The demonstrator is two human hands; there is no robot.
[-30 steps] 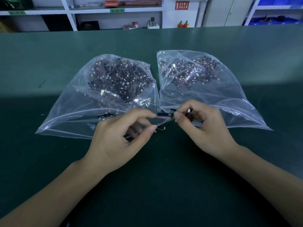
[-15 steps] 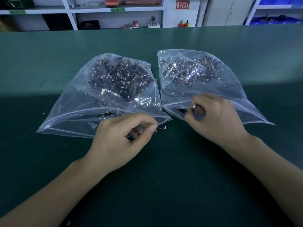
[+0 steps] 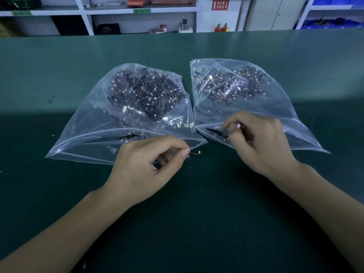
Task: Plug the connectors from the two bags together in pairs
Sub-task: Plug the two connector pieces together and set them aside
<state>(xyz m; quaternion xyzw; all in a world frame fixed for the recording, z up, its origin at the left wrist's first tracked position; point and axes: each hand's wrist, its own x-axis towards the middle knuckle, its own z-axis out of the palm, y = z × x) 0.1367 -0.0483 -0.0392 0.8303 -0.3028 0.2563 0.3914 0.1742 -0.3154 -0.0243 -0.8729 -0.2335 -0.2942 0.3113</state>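
I count two clear plastic bags side by side on the green table [image 3: 59, 194], the left bag [image 3: 102, 125] and the right bag [image 3: 275, 107], each holding a heap of small wired connectors too many to count. My left hand [image 3: 143, 170] pinches one connector [image 3: 194, 153] between thumb and forefinger, just in front of the left bag's mouth. My right hand [image 3: 260, 142], fingers curled, holds a second connector [image 3: 239, 126] at the right bag's mouth.

White shelving [image 3: 86, 20] and a red sign [image 3: 220, 4] stand behind the green table [image 3: 59, 56].
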